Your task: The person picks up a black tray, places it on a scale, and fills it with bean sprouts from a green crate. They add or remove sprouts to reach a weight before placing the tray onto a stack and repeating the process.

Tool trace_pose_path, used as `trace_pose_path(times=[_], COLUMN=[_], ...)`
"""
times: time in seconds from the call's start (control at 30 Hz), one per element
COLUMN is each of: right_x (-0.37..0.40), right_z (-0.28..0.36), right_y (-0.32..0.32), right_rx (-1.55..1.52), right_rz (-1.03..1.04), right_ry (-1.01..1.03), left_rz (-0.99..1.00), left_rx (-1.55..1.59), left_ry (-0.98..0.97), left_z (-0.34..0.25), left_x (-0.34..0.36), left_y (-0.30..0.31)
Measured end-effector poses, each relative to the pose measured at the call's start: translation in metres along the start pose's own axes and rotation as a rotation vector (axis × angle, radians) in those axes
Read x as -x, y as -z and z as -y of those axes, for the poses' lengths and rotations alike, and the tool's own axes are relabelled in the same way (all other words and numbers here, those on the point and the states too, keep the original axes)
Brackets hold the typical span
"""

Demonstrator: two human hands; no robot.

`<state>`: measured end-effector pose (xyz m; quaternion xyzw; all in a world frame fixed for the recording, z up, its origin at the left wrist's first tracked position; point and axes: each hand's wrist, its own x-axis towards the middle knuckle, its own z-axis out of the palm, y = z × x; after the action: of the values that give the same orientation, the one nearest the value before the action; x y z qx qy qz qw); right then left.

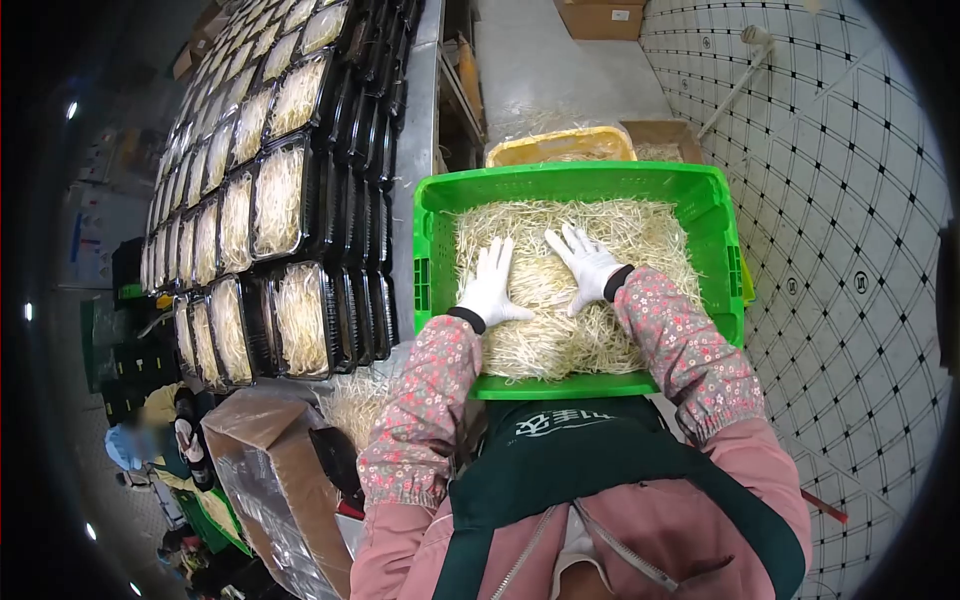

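Note:
A green plastic crate [575, 183] stands in front of me, filled with pale, thin bean sprouts [560, 350]. Both my hands wear white gloves with dark cuffs. My left hand [492, 287] lies on the sprouts in the left half of the crate, fingers stretched and thumb out to the side. Resting on the sprouts a little to the right is my right hand [588, 268], its fingers spread towards the upper left. The hands are apart, with sprouts between them.
Stacked black trays of sprouts [285, 200] cover the metal table [415, 130] on the left. Beyond the crate are a yellow basket [560, 147] and a cardboard box [665, 132]. A plastic-lined carton [265, 430] sits lower left. A co-worker in a blue cap [124, 447] is farther left.

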<state>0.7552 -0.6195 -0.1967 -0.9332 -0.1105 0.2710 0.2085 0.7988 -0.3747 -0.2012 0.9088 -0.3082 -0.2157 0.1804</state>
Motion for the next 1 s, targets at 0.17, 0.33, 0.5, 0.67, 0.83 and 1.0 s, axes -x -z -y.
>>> trace_pose_path(times=[0.17,0.33,0.5,0.67,0.83,1.0], right_x=[-0.008,0.012,0.01,0.013,-0.026,-0.055], right_z=[-0.017,-0.007,-0.041,-0.055,0.004,-0.002], right_y=[-0.057,-0.033,-0.01,0.047,0.005,-0.005], right_rx=[-0.018,0.009,0.058,-0.117,-0.062,0.041], right_rz=[-0.112,-0.103,-0.255,-0.484,-0.17,0.217], right_ry=[-0.039,-0.097,-0.111,-0.296,-0.013,0.021], left_rz=[0.076,0.114,0.018,-0.066,-0.094,-0.17], left_rx=[0.082,0.019,-0.051,0.029,0.186,0.559], left_ry=[0.226,0.222,0.075,0.06,0.047,0.319], left_z=[-0.007,-0.022,-0.025,0.0,-0.014,0.042], left_x=[-0.015,-0.005,0.008,0.043,0.046,0.075], left_y=[-0.04,-0.027,-0.025,-0.023,-0.012,-0.046])
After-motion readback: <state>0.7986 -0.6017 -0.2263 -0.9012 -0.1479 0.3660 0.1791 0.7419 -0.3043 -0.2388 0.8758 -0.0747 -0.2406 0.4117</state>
